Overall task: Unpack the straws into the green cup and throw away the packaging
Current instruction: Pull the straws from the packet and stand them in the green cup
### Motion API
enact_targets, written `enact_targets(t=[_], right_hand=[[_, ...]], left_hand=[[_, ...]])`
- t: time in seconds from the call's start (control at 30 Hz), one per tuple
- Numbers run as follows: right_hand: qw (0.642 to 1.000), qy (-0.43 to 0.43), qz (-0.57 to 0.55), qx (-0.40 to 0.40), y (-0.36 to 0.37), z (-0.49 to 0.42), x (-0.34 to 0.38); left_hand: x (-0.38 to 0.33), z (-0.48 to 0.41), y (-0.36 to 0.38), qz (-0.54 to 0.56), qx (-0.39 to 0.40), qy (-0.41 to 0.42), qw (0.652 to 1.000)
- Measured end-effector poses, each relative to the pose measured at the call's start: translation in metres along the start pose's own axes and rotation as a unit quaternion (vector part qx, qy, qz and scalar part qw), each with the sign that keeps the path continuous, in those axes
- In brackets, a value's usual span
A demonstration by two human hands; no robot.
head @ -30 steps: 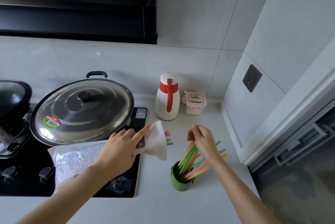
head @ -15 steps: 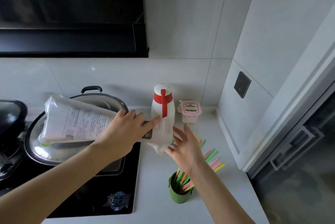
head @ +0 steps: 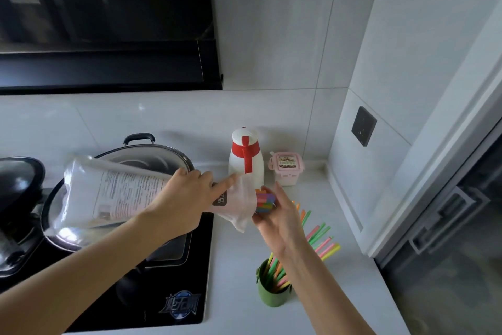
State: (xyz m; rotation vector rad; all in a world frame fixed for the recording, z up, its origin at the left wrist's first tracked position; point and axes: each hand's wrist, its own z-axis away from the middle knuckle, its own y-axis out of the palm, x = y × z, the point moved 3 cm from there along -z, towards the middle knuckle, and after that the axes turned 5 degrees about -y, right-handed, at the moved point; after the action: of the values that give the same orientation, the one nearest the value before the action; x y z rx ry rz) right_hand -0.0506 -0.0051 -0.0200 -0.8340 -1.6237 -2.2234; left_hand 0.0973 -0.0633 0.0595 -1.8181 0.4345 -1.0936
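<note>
While the left hand point(head: 180, 203) grips the tilted bag point(head: 114, 193), the right hand point(head: 274, 215) closes its fingers around straw ends point(head: 264, 201) at its mouth. Next, pull them out, then drop them into the green cup point(head: 273, 292) below.

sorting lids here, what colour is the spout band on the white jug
Red, clearest in the head view.

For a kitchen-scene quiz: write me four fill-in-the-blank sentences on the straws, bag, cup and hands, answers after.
1. The left hand holds the plastic ____ tilted above the lidded pan.
2. The right hand takes straw ends at the bag's ____.
3. Loose straws stand in the ____ cup.
4. Behind the hands stands a white jug with a ____ handle.

Answers: bag; opening; green; red
</note>
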Motion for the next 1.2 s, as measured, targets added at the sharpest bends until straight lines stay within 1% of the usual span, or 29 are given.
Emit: enact_targets(t=[0.07,0.13,0.2,0.27,0.33,0.43,0.53,0.6,0.63,0.7,0.83,0.9,1.03,1.1,1.2], right_hand=[[0.999,-0.012,0.033,0.001,0.001,0.002,0.001],[0.998,0.001,0.058,-0.002,0.002,0.004,-0.002],[0.996,0.007,0.080,-0.027,0.003,0.004,-0.007],[0.994,-0.012,0.092,-0.054,0.005,0.002,-0.008],[0.990,-0.038,0.105,-0.083,0.006,-0.001,-0.008],[0.989,-0.050,0.092,-0.108,0.007,-0.005,-0.007],[0.996,-0.009,0.053,-0.070,0.014,-0.004,-0.005],[0.995,-0.017,0.090,-0.036,0.019,-0.003,-0.004],[0.992,-0.029,0.119,-0.033,0.020,-0.003,-0.004],[0.985,-0.047,0.162,-0.049,0.022,-0.003,-0.004],[0.980,-0.075,0.165,-0.080,0.019,-0.010,-0.001],[0.980,-0.103,0.140,-0.095,0.016,-0.015,0.009],[0.983,-0.166,0.005,-0.077,0.013,-0.021,0.038],[0.972,-0.203,-0.054,-0.105,0.010,-0.020,0.058],[0.964,-0.215,-0.081,-0.132,0.008,-0.016,0.084]], left_hand=[[0.001,0.005,0.006,0.062,0.008,-0.037,0.997],[-0.001,0.009,0.013,0.102,-0.019,-0.063,0.993],[-0.008,0.013,0.018,0.118,-0.029,-0.075,0.990],[-0.016,0.017,0.022,0.138,-0.011,-0.088,0.986],[-0.019,0.021,0.024,0.171,-0.024,-0.113,0.979],[-0.022,0.028,0.028,0.222,-0.022,-0.146,0.964],[-0.025,0.033,0.030,0.261,-0.023,-0.163,0.951],[-0.026,0.035,0.029,0.269,-0.029,-0.163,0.949],[-0.026,0.036,0.029,0.267,-0.031,-0.160,0.950],[-0.028,0.038,0.028,0.263,-0.033,-0.154,0.952],[-0.027,0.043,0.033,0.277,-0.030,-0.156,0.948],[-0.026,0.045,0.035,0.287,-0.030,-0.156,0.945],[-0.024,0.050,0.040,0.294,-0.029,-0.152,0.943],[-0.023,0.051,0.041,0.298,-0.032,-0.152,0.942],[-0.024,0.052,0.041,0.308,-0.042,-0.148,0.939]])
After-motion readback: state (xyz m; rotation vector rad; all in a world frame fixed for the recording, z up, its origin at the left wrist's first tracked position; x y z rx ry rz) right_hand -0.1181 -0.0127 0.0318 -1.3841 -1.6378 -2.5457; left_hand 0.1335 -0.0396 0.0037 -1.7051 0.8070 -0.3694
